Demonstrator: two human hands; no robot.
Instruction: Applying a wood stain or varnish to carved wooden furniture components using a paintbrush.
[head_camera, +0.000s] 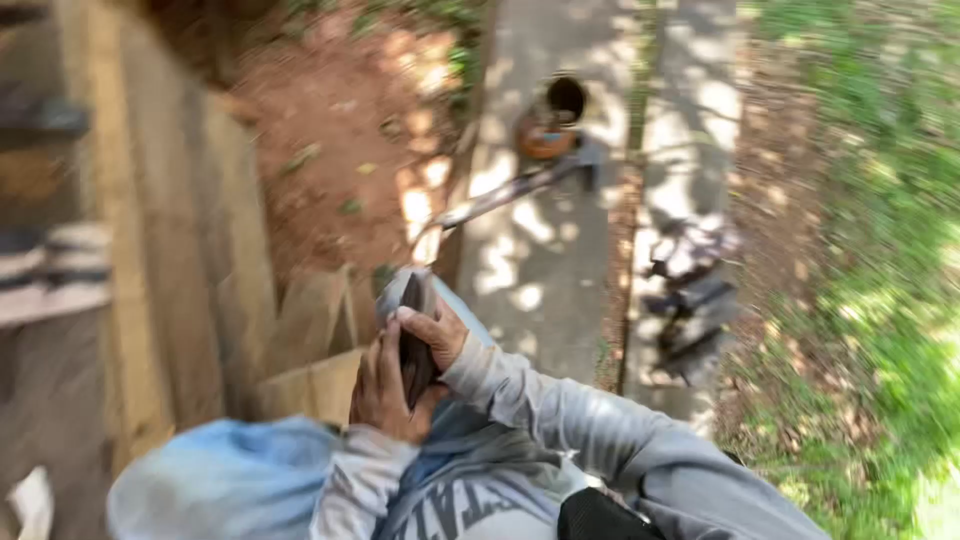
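Observation:
The picture is motion-blurred. My left hand (382, 392) and my right hand (432, 333) meet in front of my chest, both closed around a flat dark object (414, 352), perhaps a wallet or a phone; I cannot tell which. The right hand grips its upper edge and the left hand cups it from below. Both arms are in grey long sleeves (560, 410). A grey-blue rounded thing (398, 286) shows just beyond the hands.
A light blue cloth (225, 480) lies at the lower left. Wooden planks (170, 250) run along the left beside red soil (340, 120). On the concrete path (545, 260) ahead lies a grass trimmer with an orange engine (545, 135). Dark gear (690, 290) lies near the grass (870, 250).

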